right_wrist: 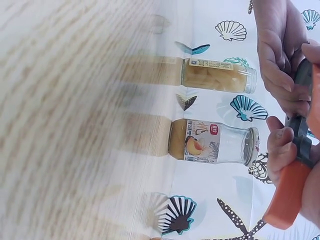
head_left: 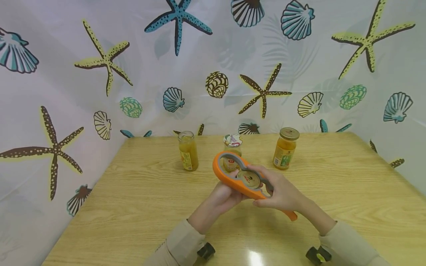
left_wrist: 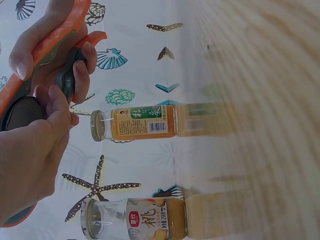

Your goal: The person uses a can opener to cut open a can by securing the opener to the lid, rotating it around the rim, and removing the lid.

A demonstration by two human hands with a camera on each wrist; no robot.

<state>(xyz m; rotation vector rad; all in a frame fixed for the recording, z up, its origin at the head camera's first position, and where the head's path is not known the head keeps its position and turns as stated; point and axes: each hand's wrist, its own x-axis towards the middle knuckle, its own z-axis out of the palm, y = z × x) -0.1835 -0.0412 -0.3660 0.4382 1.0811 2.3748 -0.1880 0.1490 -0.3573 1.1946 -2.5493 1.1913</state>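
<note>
My right hand (head_left: 283, 190) grips the handles of an orange jar opener (head_left: 221, 173) with grey inner edges, held above the table. A round gold jar lid (head_left: 249, 179) sits in the opener's middle opening. Beneath the opener is my left hand (head_left: 224, 197), its fingertips curled up at the lid's edge; the palm side of the lid is hidden in the head view. In the left wrist view the lid (left_wrist: 25, 114) shows dark beside the left hand (left_wrist: 35, 155). The orange handle end (right_wrist: 287, 195) sticks out past the right hand in the right wrist view.
Behind the hands stand three glass jars: a lidless one (head_left: 189, 153) with yellow contents at left, a peach-labelled one (head_left: 233, 146) with a patterned lid, partly behind the opener, and a gold-lidded one (head_left: 285, 149) at right. A patterned cloth (head_left: 199, 74) hangs beyond the wooden table (head_left: 139, 199).
</note>
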